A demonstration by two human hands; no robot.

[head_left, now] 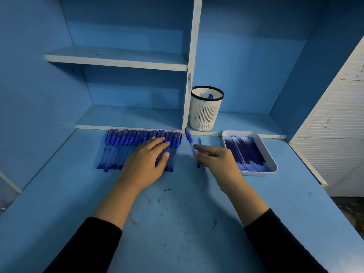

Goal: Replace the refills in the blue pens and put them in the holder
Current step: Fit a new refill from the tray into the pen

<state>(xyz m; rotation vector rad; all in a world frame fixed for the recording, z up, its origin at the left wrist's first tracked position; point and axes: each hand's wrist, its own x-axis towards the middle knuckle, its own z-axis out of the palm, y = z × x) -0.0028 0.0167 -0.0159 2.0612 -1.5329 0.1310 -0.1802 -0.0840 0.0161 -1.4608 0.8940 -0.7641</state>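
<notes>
On the counter (177, 213), the left grip (145, 160) rests flat, fingers straight, on the row of blue pens (122, 146); the right grip (214, 157) pinches one pen (188, 137) near the holder (205, 111), beside the refill tray (272, 160).

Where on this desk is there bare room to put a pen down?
Free: the wide desk front between your forearms, nearer than the pen row and the tray; also the low shelf behind the pen row. Crowded: the gap between pen row and tray, where your right hand holds a pen beside a loose part.
</notes>
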